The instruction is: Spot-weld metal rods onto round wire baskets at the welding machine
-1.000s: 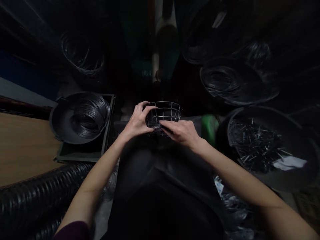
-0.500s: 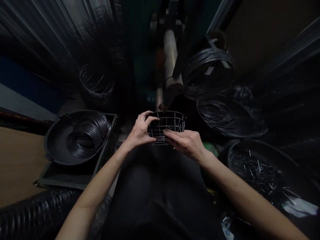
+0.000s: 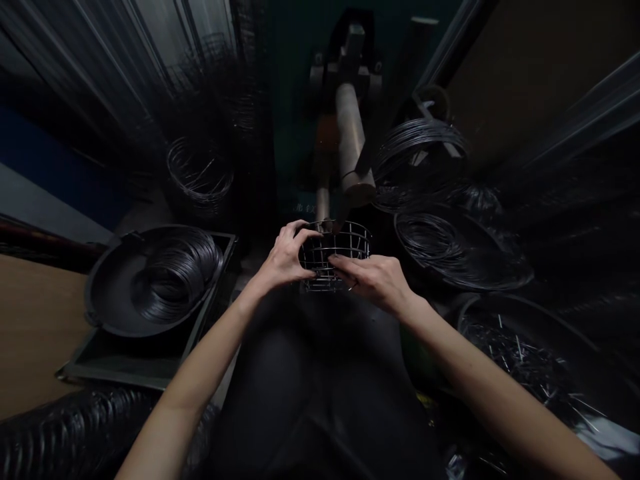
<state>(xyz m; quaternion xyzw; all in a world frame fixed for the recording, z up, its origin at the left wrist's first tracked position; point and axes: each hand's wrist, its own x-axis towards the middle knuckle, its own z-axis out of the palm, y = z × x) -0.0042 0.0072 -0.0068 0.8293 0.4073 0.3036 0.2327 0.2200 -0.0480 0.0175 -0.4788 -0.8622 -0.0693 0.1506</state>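
Observation:
A round wire basket [image 3: 357, 241] is held in front of me, at the lower tip of a machine's metal arm. My left hand [image 3: 287, 253] grips its left side, with the fingers at the upper rim and the thumb lower down. My right hand [image 3: 373, 277] is closed at the front of the basket, fingertips pressed together against the wires. A short thin wire piece seems to show by the right fingers, though it is too small to be sure. The machine's thick metal cylinder [image 3: 353, 137] slants down just behind the basket, and a thinner rod [image 3: 323, 202] reaches its back rim.
At left, a dark basin [image 3: 107, 293] holds wire rings [image 3: 175, 273] on a metal-framed stand [image 3: 125, 373]. To the right are stacked wire rings [image 3: 420, 143], a basin with more rings [image 3: 430, 237] and a basin of short wire pieces [image 3: 520, 360]. A ribbed coil stack [image 3: 75, 427] lies at lower left.
The view has tilted up slightly, so the machine sits lower and shows more. Both hands keep their hold, and the basket's back rim now appears against the lower rod.

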